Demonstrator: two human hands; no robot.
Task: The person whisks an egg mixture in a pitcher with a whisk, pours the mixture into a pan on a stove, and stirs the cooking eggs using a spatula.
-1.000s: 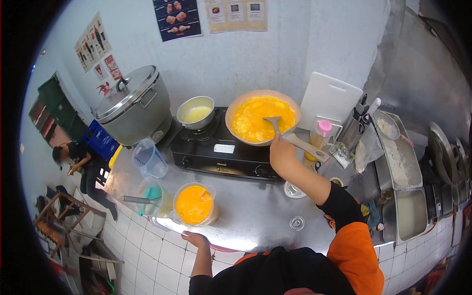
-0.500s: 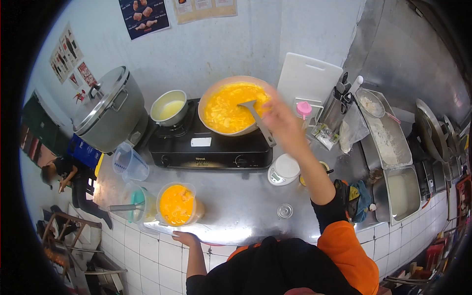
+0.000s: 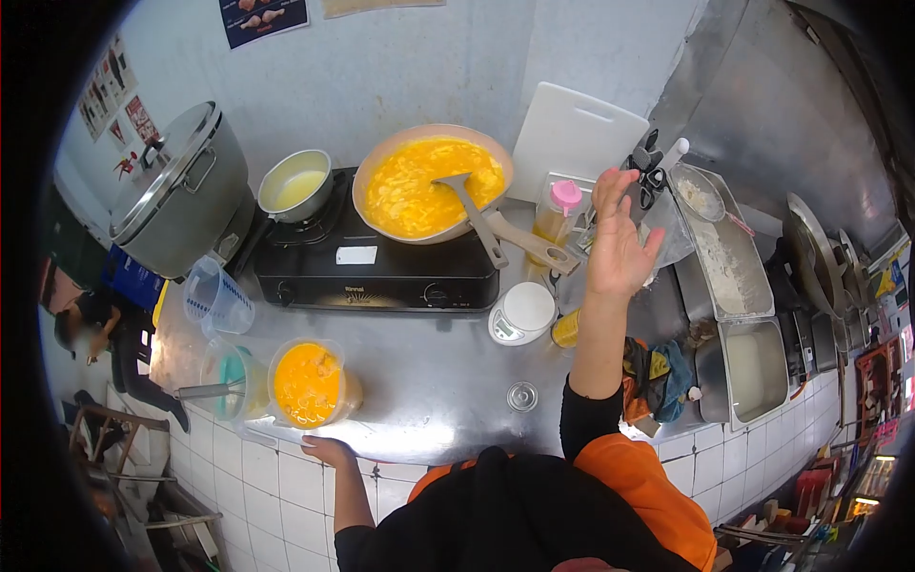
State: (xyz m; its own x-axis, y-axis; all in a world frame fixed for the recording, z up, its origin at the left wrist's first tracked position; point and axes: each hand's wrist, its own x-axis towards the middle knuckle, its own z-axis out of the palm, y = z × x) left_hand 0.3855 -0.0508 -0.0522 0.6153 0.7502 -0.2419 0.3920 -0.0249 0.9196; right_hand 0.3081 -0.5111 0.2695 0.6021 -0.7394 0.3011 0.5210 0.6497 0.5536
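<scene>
A pan of yellow-orange egg mixture with soft curds sits on the black gas stove. A grey spatula rests in it, its handle leaning over the rim beside the pan's handle. To the right of that handle, my right hand is raised with fingers apart and holds nothing. At the table's front edge lies my left hand, fingers stretched out, just below a clear jug of beaten egg. A whisk stands in the container beside it.
A white scale, a pink-capped bottle and a cutting board stand right of the stove. To the left are a small pan, a large pot and an empty jug. Another person is at far left.
My right hand has moved right, away from over the pan's handle, which now shows. The view has shifted slightly. My left hand stays at the table edge.
</scene>
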